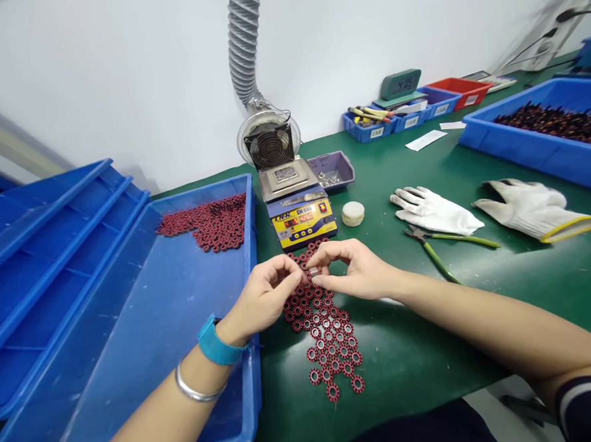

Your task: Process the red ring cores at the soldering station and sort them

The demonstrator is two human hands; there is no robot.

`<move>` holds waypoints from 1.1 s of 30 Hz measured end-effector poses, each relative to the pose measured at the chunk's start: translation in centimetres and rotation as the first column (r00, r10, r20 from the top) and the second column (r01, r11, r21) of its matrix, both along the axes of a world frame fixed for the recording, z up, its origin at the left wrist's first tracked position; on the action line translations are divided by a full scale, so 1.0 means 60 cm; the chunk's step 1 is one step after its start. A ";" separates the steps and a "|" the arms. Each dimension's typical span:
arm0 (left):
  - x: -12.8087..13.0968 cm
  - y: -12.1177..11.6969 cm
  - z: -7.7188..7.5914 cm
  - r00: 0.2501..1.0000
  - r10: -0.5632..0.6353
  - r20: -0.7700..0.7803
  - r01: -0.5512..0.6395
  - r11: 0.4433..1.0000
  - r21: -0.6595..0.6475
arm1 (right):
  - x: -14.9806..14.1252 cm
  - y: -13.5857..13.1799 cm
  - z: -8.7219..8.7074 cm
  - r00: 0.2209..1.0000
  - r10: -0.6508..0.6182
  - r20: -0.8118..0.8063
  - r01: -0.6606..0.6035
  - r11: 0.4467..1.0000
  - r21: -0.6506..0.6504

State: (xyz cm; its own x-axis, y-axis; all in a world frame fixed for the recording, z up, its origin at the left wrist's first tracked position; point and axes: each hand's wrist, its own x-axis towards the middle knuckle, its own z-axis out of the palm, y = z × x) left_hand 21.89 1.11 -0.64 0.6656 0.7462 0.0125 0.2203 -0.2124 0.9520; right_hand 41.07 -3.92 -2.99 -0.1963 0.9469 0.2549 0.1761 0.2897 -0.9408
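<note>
Green clock, two white gloves.

The red ring parts look bumpy and textured at the rim, with smooth, shiny metal inner edges. The green tabletop is smooth and glossy, the large blue tray scuffed, semi-gloss plastic. The flat plate is bare metal with a dull sheen; the grey duct is ridged. The 2 white gloves are matt cloth; the pliers look glossy and plastic along the handles. The bangle is polished metal, the wristband matt.
</note>
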 end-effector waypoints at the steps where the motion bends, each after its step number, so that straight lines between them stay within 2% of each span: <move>1: 0.001 0.000 0.000 1.000 0.010 0.011 -0.010 1.000 0.000 | 0.000 0.000 0.001 1.000 0.006 0.003 -0.006 1.000 0.000; 8: 0.000 0.009 -0.007 0.981 0.163 0.104 -0.158 0.986 -0.056 | 0.002 0.001 0.000 1.000 0.025 -0.005 -0.025 0.999 -0.020; 14: 0.002 0.000 -0.001 0.998 0.041 0.052 -0.035 0.993 -0.110 | 0.002 0.005 -0.006 0.997 0.002 -0.082 -0.005 0.999 -0.042; 16: 0.004 -0.002 -0.001 0.997 0.045 0.055 -0.039 0.994 -0.101 | 0.002 0.005 -0.005 0.996 0.010 -0.089 -0.015 0.999 -0.049; 21: -0.002 0.009 -0.007 0.960 0.230 0.161 -0.217 0.972 -0.093 | 0.001 0.006 -0.006 0.990 -0.002 -0.138 -0.010 0.996 -0.090; 23: -0.004 0.012 -0.007 0.948 0.256 0.187 -0.240 0.965 -0.107 | 0.001 0.007 -0.009 0.983 -0.014 -0.185 -0.008 0.993 -0.118; 28: 0.000 0.002 0.001 0.974 0.175 0.141 -0.160 0.980 -0.115 | -0.001 0.008 -0.011 0.968 -0.027 -0.251 -0.010 0.989 -0.148; 33: 0.005 -0.003 0.000 0.983 0.150 0.108 -0.142 0.987 -0.074 | -0.003 0.006 -0.010 0.982 -0.012 -0.189 -0.009 0.994 -0.109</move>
